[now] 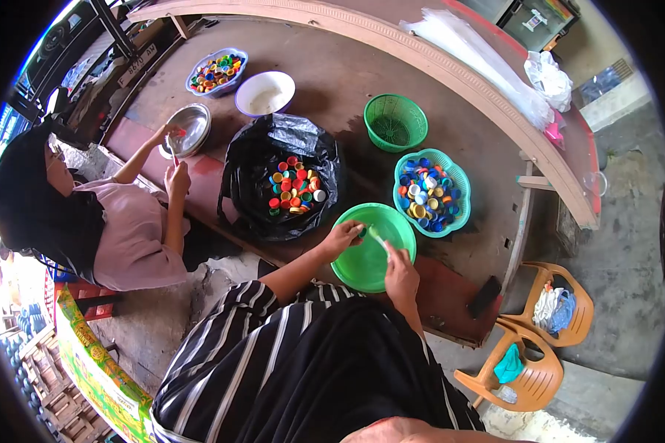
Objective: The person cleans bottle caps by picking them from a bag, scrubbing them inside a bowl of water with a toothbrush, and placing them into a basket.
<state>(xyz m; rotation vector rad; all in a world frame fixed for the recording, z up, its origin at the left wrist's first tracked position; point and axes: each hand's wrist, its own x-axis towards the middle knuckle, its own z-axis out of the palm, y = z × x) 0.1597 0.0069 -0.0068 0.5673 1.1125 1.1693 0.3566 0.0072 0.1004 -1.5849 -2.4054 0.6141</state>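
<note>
Over a green basin (345,267) on the low table, my left hand (341,241) pinches a small dark green bottle cap (362,231). My right hand (402,276) grips the pale handle of a toothbrush (377,236), its greenish head close to the cap. Just beyond my left hand, a black plastic bag (240,177) lies opened out with red, yellow and other bottle caps inside. To the right of the basin stands a turquoise basket (462,210) of blue, white and orange caps.
A green basket (396,103), a white bowl (287,92) and a pale blue bowl of caps (192,80) stand farther back. At left, another person (133,229) works over a metal bowl (199,125). Orange chairs (569,325) holding cloths are at right.
</note>
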